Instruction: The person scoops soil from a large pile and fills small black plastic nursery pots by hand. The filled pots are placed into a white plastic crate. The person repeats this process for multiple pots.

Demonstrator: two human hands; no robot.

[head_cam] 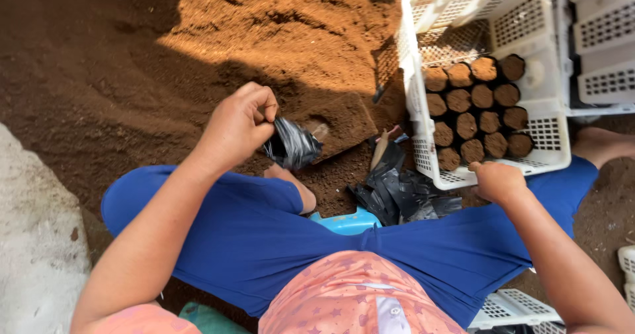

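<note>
Soil heap [218, 36], reddish-brown, loose, fills the far and left ground; sunlit patch on its far part, shade nearer the person; pale concrete edge [33, 241] at the near left.

Person seated low, knees spread, blue shorts [264, 235], pink patterned top [350, 294]; a bit of light-blue stool [347, 221] shows between the legs.

White plastic crate [486, 76], perforated walls, stands on the ground at the right, tilted toward the person; in its near half, rows of filled black bags [477, 119], round soil tops showing, packed touching one another; far half of the crate bare; more white crates [605, 40] stacked just beyond it at the far right, another crate [512, 307] at the near right by the leg.

Pile of empty black bags [397, 192], crumpled, on the ground between the knees, just left of the crate.

Right hand [497, 180] closed over the crate's near rim, fingers curled on the edge.

Left hand [239, 124] raised over the soil left of centre, fingers pinched shut on the mouth of one small black bag [292, 145]; bag hangs from the fingertips, crumpled, above the soil.
</note>
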